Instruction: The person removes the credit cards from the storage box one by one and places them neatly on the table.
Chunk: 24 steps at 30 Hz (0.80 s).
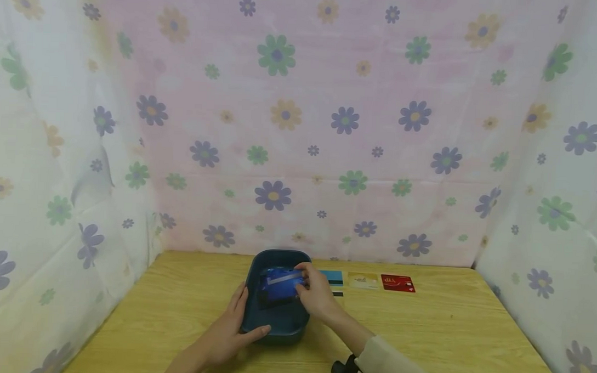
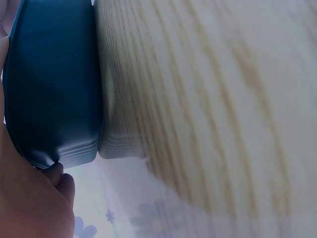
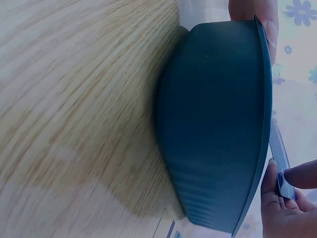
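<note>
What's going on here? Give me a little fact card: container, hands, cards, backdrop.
Container: dark teal bin on a wooden table
Left hand: touching the bin's side and near rim
Right hand: pinching a blue card-like item above the bin
In a row: blue card, pale card, red card
Backdrop: flowered cloth

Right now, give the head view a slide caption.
Right-hand fingers hold a flat blue rectangular item over a dark teal oblong tub, left hand on its rim.

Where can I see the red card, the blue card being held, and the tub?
Red card (image 1: 398, 283): head view, middle of its face.
Held blue card (image 1: 282, 286): head view, middle of its visible face.
Tub (image 3: 213, 114): right wrist view, outer side wall.
</note>
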Tool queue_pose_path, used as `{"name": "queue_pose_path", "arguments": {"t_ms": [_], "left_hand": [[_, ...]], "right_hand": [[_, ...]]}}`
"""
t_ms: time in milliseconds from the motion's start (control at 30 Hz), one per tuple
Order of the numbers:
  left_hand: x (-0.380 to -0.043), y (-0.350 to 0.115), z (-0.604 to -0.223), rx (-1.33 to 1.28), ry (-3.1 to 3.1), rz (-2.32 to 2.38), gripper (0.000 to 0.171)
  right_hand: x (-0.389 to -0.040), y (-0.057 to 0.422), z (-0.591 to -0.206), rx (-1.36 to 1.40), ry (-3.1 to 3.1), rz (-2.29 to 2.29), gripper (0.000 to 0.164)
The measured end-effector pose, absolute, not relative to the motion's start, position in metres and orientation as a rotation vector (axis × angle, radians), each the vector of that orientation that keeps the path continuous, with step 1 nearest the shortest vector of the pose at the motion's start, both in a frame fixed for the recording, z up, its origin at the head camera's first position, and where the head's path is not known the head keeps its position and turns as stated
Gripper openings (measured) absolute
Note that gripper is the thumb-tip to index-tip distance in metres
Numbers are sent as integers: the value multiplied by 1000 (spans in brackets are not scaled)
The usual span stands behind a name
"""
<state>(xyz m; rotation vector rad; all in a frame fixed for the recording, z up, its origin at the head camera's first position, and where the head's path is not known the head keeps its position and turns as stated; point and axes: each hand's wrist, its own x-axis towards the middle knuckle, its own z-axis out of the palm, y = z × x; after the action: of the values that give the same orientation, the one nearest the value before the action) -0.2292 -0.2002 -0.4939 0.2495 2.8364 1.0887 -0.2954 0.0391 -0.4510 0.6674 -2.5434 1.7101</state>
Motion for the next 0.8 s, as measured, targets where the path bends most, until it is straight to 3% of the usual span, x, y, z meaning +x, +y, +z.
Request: {"name": "queue_pose_path", "arguments": {"t_ms": [800], "left_hand": [[-228, -200, -492, 232, 2844, 1087, 117]], "right_hand": [[-301, 92, -459, 512, -2492, 1766, 37]]}}
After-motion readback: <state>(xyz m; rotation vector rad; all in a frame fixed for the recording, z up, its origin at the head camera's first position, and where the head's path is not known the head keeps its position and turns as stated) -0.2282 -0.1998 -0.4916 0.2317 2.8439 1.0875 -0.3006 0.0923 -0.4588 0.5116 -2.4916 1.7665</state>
